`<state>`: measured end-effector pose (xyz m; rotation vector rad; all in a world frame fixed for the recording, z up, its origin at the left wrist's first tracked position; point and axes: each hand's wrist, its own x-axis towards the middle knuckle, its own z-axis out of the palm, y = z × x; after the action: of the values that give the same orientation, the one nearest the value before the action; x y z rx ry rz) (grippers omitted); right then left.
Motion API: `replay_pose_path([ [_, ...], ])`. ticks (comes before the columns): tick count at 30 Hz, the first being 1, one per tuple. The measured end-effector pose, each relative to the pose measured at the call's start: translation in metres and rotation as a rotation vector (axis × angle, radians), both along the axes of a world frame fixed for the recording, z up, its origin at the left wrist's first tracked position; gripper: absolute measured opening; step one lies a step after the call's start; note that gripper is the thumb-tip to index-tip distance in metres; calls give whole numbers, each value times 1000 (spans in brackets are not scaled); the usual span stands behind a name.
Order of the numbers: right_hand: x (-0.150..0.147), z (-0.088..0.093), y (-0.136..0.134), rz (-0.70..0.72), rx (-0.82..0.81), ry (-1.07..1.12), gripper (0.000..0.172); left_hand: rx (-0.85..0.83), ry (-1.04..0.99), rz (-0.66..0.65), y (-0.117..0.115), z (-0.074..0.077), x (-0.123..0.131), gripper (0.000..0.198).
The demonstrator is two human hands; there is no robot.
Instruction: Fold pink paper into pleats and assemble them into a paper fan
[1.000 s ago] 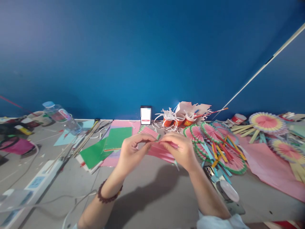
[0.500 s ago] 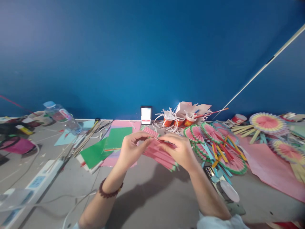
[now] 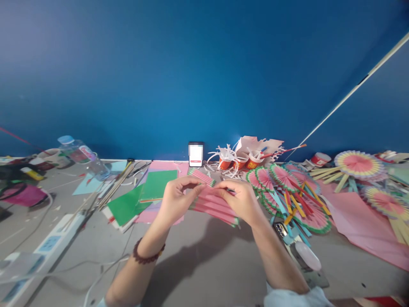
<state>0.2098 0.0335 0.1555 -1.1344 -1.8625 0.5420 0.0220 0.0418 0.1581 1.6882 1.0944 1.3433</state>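
Note:
Between my two hands is a pink pleated paper (image 3: 215, 204) with green edges, folded accordion-style. My left hand (image 3: 181, 197) pinches its left side between thumb and fingers. On the right, my right hand (image 3: 239, 199) pinches the same paper, its fingertips close to those of the left. Part of the folds lies hidden behind my fingers. Just beyond the fingertips is a narrow strip of tight pink and green pleats (image 3: 202, 176); I cannot tell whether it is joined to the held paper.
Finished paper fans (image 3: 311, 216) lie to the right, near a pink sheet (image 3: 361, 221). Green sheets (image 3: 159, 184) are at the left, with a bottle (image 3: 79, 152) and a power strip (image 3: 54, 243). A phone (image 3: 196, 154) leans on the wall beside red cups (image 3: 254, 160).
My right hand has shifted slightly, and the lower folds of the pink paper sit a little higher and flatter. My left hand stays almost in place.

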Motion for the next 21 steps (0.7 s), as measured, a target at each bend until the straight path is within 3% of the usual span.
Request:
replay_pose_path([
  [7, -2, -1, -2, 64, -22, 45, 12, -22, 95, -81, 3, 1, 2, 13],
  [13, -5, 3, -3, 46, 0, 37, 16, -129, 35, -142, 7, -1, 4, 16],
  [21, -7, -3, 4, 58, -7, 28, 15, -159, 29, -108, 8, -4, 6, 12],
])
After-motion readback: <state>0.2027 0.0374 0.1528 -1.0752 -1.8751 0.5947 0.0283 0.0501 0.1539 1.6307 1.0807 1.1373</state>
